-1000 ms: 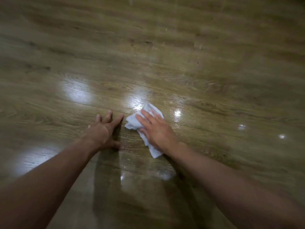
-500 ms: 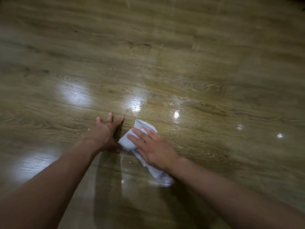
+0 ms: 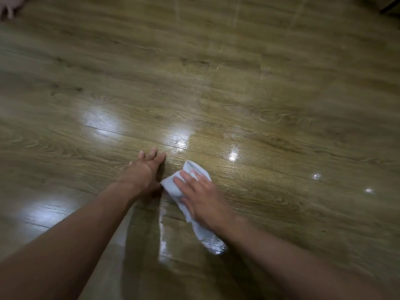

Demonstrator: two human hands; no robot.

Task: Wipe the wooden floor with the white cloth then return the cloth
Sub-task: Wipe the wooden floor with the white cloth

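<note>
Glossy wood-plank floor point(image 3: 281, 94), bright glare patches point(image 3: 101, 122) ctr & left, dark obj point(image 3: 389, 6) top-rt corner

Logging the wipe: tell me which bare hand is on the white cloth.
The right hand, fingers flat on the crumpled white cloth; the left hand rests on the wooden floor beside it.

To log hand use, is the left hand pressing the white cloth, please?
No, the left hand rests flat on the wooden floor; the right hand presses the white cloth.
</note>
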